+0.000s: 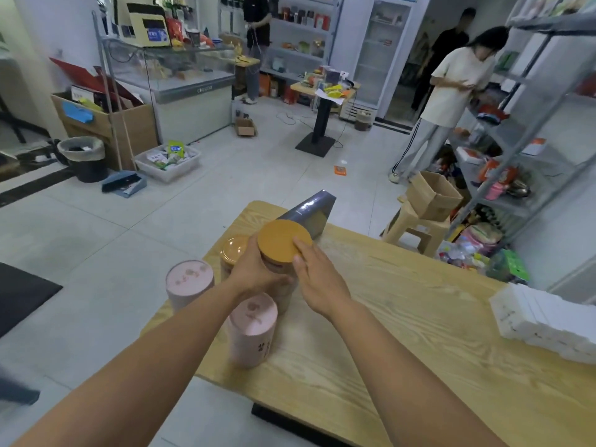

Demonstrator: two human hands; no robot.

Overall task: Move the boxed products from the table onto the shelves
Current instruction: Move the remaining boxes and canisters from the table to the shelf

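Grip closed: left hand (258, 269) and right hand (317, 279) clasp the orange-lidded jar (283, 240) (lid on).

Orange-lidded jar (283, 240), pink canister (189, 279), perhaps floral.
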